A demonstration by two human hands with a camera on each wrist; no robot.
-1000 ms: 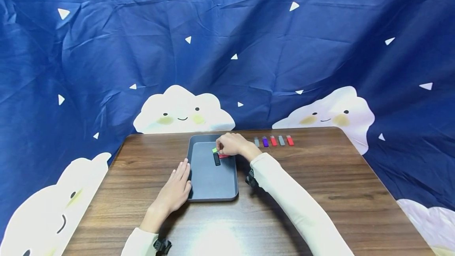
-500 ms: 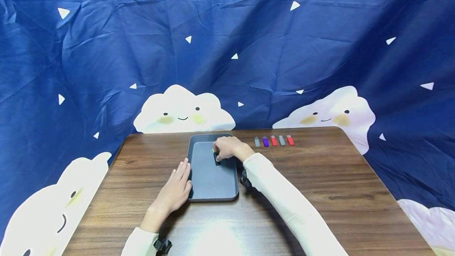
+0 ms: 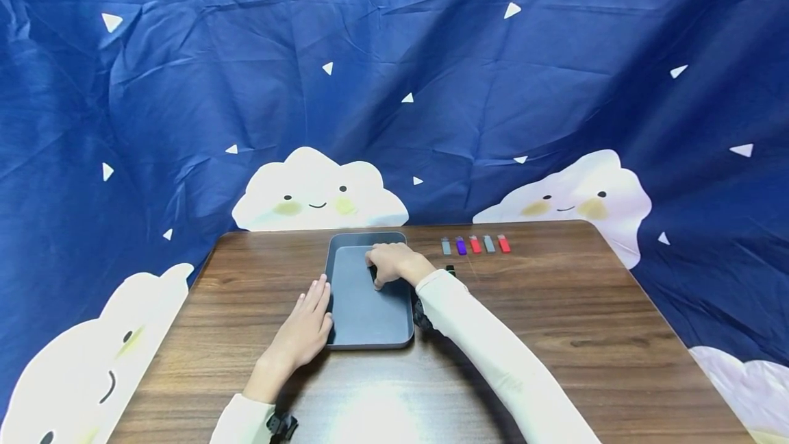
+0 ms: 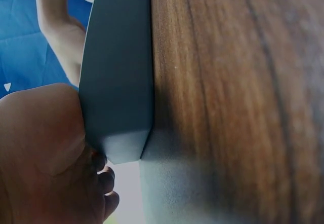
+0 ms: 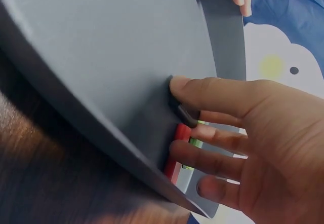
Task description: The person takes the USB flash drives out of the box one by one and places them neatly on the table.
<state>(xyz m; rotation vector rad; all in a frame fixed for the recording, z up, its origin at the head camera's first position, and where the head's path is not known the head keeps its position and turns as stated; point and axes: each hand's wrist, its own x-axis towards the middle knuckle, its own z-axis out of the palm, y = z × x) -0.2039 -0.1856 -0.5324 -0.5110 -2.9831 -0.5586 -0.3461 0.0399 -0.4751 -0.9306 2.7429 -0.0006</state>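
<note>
My right hand is inside the grey tray, toward its far right. Its thumb and fingers pinch a black USB stick close over the tray floor, as the right wrist view shows. A red USB stick and a bright green one lie beside it, partly hidden behind the fingers. My left hand rests along the tray's left rim with straight fingers. In the left wrist view the palm of that hand is against the tray's outer wall.
On the wooden table, right of the tray, stands a row of several USB sticks, among them a purple one and a red one. A small black piece shows beside the right sleeve. A blue cloud-print cloth hangs behind.
My right hand has moved slightly left and nearer within the tray, from over the red and green sticks onto the black one. The left hand has stayed put.
</note>
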